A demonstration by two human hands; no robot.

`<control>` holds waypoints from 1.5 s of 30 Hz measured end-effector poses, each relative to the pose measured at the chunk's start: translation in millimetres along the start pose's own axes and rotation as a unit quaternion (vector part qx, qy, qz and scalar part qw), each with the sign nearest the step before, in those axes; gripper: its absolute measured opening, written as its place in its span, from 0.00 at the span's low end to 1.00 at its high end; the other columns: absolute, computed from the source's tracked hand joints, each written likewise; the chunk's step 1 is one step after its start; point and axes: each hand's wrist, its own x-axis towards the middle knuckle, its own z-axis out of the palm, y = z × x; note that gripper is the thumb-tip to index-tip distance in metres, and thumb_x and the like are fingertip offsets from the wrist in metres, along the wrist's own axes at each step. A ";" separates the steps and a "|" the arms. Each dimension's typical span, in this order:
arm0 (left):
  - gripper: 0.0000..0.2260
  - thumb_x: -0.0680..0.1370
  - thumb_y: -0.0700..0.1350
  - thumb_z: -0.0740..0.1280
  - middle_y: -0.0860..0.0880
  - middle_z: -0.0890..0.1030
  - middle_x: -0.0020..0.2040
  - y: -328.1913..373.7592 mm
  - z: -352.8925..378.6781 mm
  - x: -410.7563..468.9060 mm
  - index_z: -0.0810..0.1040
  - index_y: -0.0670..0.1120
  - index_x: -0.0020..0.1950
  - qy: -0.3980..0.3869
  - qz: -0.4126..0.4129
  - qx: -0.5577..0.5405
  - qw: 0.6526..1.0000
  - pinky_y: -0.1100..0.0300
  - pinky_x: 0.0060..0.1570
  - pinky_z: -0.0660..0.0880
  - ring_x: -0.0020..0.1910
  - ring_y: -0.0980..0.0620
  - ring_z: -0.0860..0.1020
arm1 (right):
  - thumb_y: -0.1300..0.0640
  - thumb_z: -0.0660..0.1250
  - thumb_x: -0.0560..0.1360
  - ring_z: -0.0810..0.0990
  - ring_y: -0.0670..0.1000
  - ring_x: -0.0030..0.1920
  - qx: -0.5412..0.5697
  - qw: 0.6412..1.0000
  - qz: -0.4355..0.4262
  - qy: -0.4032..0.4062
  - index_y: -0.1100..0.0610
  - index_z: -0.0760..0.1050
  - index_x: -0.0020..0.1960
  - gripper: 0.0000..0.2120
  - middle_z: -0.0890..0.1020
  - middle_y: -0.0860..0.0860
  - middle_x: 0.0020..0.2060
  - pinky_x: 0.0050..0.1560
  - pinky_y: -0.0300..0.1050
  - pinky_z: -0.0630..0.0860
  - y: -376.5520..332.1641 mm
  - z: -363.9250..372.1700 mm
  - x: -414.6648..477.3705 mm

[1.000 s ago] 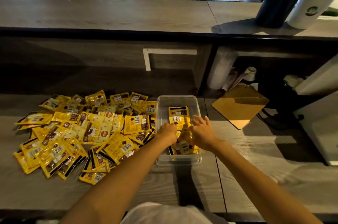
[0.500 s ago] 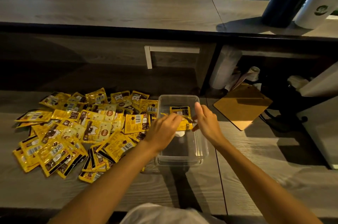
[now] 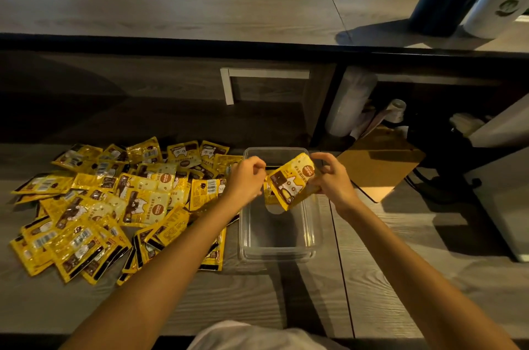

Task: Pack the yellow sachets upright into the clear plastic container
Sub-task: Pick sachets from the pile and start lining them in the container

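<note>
left hand (image 3: 247, 178) curled, pinching sachet (image 3: 292, 181) left edge | right hand (image 3: 333, 178) pinches right edge, sachet tilted over container (image 3: 277, 255) | cat drawing, print unreadable | pile (image 3: 114, 206) left

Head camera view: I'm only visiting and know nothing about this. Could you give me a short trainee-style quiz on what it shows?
1. True or false: the clear plastic container is already packed full of sachets.
2. On which side of the container does the loose pile of yellow sachets lie? A: its left. B: its right. C: inside it.
3. Fill in: the right hand holds a yellow cat-printed sachet ___ the container.

Key: 1 false, its floor shows bare. 2 A. 3 above.
</note>
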 end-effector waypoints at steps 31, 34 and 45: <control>0.05 0.74 0.41 0.68 0.53 0.76 0.38 16.9 -29.0 1.8 0.80 0.44 0.49 -0.237 0.091 0.185 0.949 0.59 0.42 0.70 0.43 0.54 0.75 | 0.62 0.61 0.77 0.79 0.59 0.56 -0.234 0.958 -0.156 0.049 0.58 0.73 0.60 0.12 0.81 0.59 0.55 0.53 0.57 0.79 -6.1 -7.7 -6.0; 0.07 0.75 0.41 0.67 0.55 0.77 0.37 8.9 -23.8 -21.1 0.82 0.44 0.51 -0.263 0.115 0.196 0.938 0.63 0.40 0.68 0.38 0.59 0.73 | 0.64 0.62 0.77 0.79 0.57 0.58 -0.288 0.939 -0.177 -0.060 0.56 0.74 0.64 0.16 0.81 0.58 0.57 0.57 0.54 0.78 2.7 -5.8 -21.3; 0.11 0.80 0.47 0.60 0.43 0.79 0.44 -11.7 -9.6 -73.8 0.78 0.42 0.52 -0.326 0.143 0.248 0.901 0.57 0.42 0.68 0.40 0.52 0.74 | 0.60 0.57 0.80 0.77 0.51 0.58 -0.410 0.860 -0.211 -0.220 0.55 0.74 0.62 0.13 0.82 0.52 0.55 0.71 0.47 0.57 35.5 -9.8 -60.5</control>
